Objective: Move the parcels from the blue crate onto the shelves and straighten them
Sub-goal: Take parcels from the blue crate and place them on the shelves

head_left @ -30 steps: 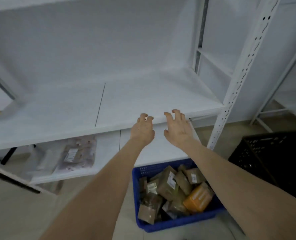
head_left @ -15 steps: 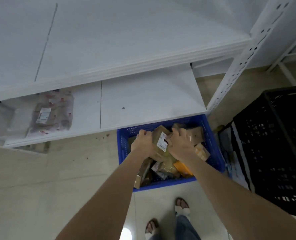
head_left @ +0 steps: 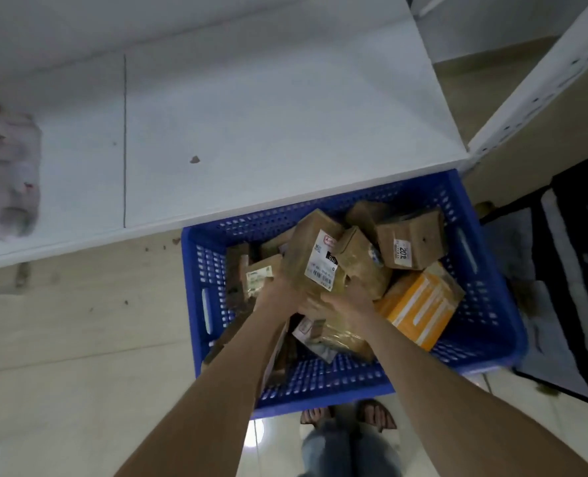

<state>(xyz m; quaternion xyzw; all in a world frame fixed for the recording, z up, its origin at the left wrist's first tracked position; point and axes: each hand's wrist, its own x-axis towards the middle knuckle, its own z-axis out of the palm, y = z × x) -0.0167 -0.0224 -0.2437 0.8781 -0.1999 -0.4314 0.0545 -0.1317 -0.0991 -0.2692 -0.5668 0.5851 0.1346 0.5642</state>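
Head view: left hand (head_left: 279, 293) and right hand (head_left: 352, 300) clasp the near end of a labelled parcel (head_left: 301, 247), tilted atop the pile mid-crate (head_left: 196, 287). Orange box (head_left: 420, 304) against the crate's right wall; shelf (head_left: 251, 115) just beyond.

reads "010" in white on a small black patch (head_left: 331, 259) of the white label (head_left: 320, 266) on the tall brown parcel (head_left: 301, 249), with a red mark (head_left: 329, 239) at the label's top corner and a barcode (head_left: 323, 279) with fine print along its bottom edge, all too small to make out. shows what looks like "201" or "20%" in dark print on the little white label (head_left: 402, 251) of the brown box (head_left: 420, 235) at the far right of the blue crate (head_left: 485, 304). carries only blurred, illegible print on the pale label (head_left: 259, 275) of the low parcel (head_left: 273, 262) at left.
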